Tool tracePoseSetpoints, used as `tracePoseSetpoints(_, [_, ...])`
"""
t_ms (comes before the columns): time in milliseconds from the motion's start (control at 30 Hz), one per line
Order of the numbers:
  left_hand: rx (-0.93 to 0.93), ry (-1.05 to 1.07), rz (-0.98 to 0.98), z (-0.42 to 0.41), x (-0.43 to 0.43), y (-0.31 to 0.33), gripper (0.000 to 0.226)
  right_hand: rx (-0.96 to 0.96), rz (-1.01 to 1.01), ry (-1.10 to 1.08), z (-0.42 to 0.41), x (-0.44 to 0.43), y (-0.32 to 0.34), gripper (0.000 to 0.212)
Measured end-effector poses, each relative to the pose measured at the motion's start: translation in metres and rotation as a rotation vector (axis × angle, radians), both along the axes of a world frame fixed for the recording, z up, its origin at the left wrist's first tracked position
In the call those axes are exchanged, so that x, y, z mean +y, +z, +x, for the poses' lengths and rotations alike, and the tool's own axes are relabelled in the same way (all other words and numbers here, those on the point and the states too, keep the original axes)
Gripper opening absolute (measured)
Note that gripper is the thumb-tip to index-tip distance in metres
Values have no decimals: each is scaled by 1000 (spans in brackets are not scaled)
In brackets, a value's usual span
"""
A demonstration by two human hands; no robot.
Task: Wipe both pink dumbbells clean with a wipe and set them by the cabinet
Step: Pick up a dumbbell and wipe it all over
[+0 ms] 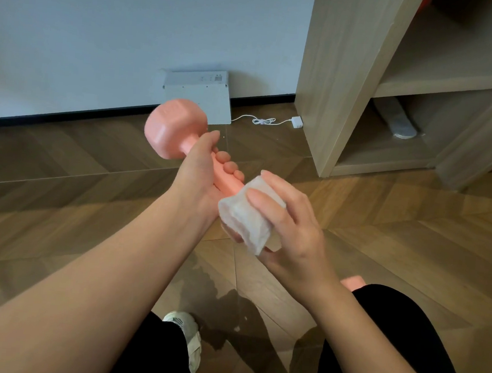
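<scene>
My left hand (202, 171) grips the handle of a pink dumbbell (174, 127), held in the air above the floor with its far head pointing up and left. The near head is covered by a white wipe (247, 216), which my right hand (289, 219) presses around it. A small piece of a second pink dumbbell (352, 282) shows on the floor behind my right wrist and knee; most of it is hidden. The wooden cabinet (329, 84) stands at the upper right, a short way beyond my hands.
A white box (199, 94) leans against the wall, with a white cable and plug (297, 122) beside the cabinet's base. A grey object (400, 122) lies on the cabinet's bottom shelf. My knees and a white shoe (186, 329) are below on the herringbone wood floor.
</scene>
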State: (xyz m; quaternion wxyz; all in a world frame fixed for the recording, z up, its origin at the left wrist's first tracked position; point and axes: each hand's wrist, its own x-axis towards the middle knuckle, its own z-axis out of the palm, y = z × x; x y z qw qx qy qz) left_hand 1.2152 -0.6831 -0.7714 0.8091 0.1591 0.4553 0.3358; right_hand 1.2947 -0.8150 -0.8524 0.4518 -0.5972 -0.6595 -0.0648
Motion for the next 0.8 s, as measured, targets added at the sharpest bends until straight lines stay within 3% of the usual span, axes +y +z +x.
tracePoseSetpoints(200, [-73,13,28,1,2,3,37,147,-76,-75,1,0,-1,81])
tracePoseSetpoints(333, [-92,20,27,0,3,2,36,53,56,4,-1,5,0,60])
tracePoseSetpoints(500, [-106,35,58,-2,4,1,34,55,60,30,0,8,0,59])
tracePoseSetpoints(667, [-139,53,104,-3,2,1,33,285,-113,30,2,7,2,91])
tracePoseSetpoints(800, [-151,80,119,-4,2,1,35,313,-109,100,0,7,3,95])
